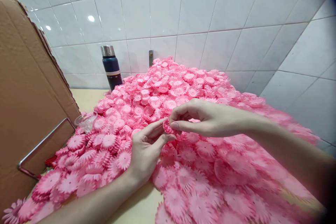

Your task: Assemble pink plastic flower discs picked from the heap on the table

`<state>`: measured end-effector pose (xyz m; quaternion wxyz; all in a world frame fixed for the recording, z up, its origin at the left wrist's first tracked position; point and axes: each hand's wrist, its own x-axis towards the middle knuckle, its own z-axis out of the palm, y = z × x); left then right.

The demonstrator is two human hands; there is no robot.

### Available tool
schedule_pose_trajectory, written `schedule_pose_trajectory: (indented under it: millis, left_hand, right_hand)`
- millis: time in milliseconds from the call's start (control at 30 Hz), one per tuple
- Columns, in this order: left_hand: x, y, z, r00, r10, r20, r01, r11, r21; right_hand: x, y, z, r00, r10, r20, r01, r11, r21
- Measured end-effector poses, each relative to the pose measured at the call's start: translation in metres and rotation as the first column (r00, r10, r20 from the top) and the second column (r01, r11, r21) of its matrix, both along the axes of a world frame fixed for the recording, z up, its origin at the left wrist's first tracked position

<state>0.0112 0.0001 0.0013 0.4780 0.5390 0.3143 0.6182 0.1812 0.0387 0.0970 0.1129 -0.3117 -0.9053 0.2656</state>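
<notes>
Between my two hands is a small stack of pink flower-shaped petal discs [167,126]. My left hand [148,147] grips the stack from the left, thumb below and fingers above. From the right, my right hand [201,117] pinches the edge of the same stack with thumb and forefinger. How many layers it has is hidden by the fingers. Beneath and all around my hands lies a big heap of similar pink petal discs [178,89], with fringed edges and a small hole in the middle of many.
A dark blue bottle [111,68] with a steel cap stands by the tiled wall [165,10]. At the left rise a cardboard sheet [34,87] and a bent metal rod [43,140]. A clear plastic dish [86,120] sits near the heap. Bare tabletop [139,204] shows in front.
</notes>
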Motion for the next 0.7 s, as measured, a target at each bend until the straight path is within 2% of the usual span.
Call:
schedule_pose_trajectory:
  millis: [233,433,567,700]
  left_hand:
    - [0.001,0.001,0.001,0.999,0.019,0.034,-0.019,1.0,-0.012]
    - [0.0,0.002,0.0,0.998,0.053,0.037,-0.052,0.998,-0.035]
    - [0.001,0.002,0.001,0.998,0.067,-0.003,-0.067,0.997,-0.039]
    - [0.001,0.002,0.001,0.997,0.074,0.004,-0.074,0.996,-0.04]
  right_hand:
    - [0.002,0.01,-0.009,0.992,-0.123,0.016,0.119,0.981,0.155]
    - [0.005,0.014,-0.01,0.98,-0.191,-0.055,0.194,0.979,0.065]
    - [0.004,0.011,-0.008,0.98,-0.191,-0.06,0.195,0.978,0.074]
    - [0.005,0.016,-0.012,0.978,-0.208,-0.03,0.21,0.956,0.205]
